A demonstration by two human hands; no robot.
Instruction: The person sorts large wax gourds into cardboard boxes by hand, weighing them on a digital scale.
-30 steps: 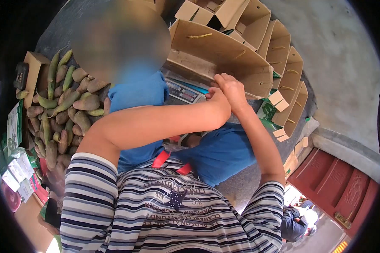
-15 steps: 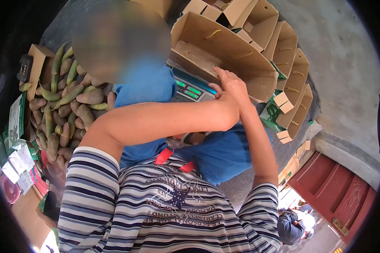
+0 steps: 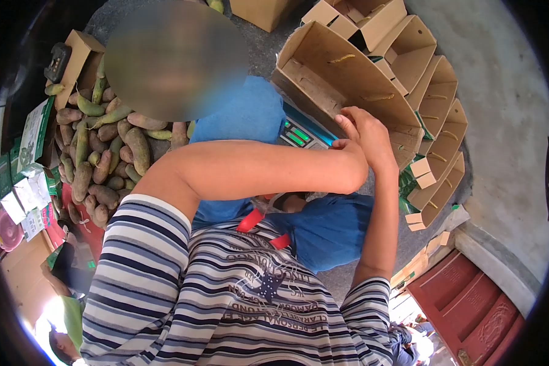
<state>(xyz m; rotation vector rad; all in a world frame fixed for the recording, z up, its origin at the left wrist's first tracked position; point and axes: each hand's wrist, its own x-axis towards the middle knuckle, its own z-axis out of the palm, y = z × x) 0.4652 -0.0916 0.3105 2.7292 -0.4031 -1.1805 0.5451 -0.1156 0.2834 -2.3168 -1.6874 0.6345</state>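
My left arm reaches across my body to the right, bent at the wrist. The left hand [image 3: 348,148] is largely hidden where it meets the other hand, with a few fingertips showing beside the scale. My right hand [image 3: 371,135] lies against it, fingers loosely stretched and slightly apart over the near wall of an open brown carton [image 3: 348,67]. No object shows in the right hand. The carton is tilted, with yellow cord handles on its inner wall. Partly under the carton is a digital scale [image 3: 299,134] with lit green displays, close to my fingertips.
A heap of brown and green tubers [image 3: 113,137] covers the floor at left. Open cartons [image 3: 436,91] stand in a row at right along a grey wall. A person in blue trousers [image 3: 238,113] sits opposite. A red door [image 3: 470,293] is at lower right.
The view has shifted, so most things sit further right. My right fingers have drawn back toward my left hand, and the two hands are closer together beside the carton.
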